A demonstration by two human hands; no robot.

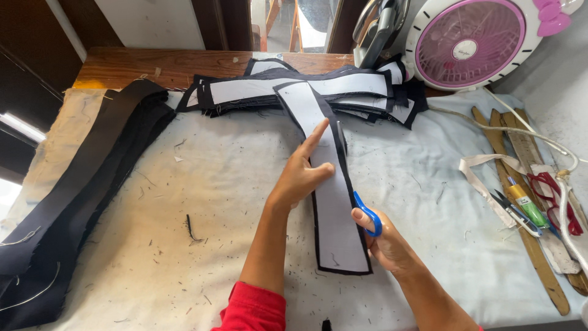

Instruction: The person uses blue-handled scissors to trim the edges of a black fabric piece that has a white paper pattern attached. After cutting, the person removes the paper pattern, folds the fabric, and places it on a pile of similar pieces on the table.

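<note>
Blue-handled scissors (361,199) are sitting in my right hand (383,242), fingers closed through the loops, blades running up along the rt edge of the strip (331,196). I can't tell if the blades are biting the cloth or just lying beside it. The strip is a long white piece w/ a dark border, lying flat on the padded table (202,202), centre of view, running from near me up toward the pile.

My left hand (300,175) is pressing flat on the strip, fingers stretched out and together, pointing up and right, thumb tucked across. It's open, gripping nothing, only holding the piece down.

The strip's top end is lying over a pile of similar pieces (306,89), white w/ dark edges, spread across the far side of the table. A stack of dark cloth (79,202) is lying along the left edge, well apart from both hands. A pink and white fan (468,43) is standing at the far rt corner. On the rt side, wooden rulers (527,233), a green pen (527,205) and red glasses (554,196) are lying close together. Thread bits are scattered over the table cover.
</note>
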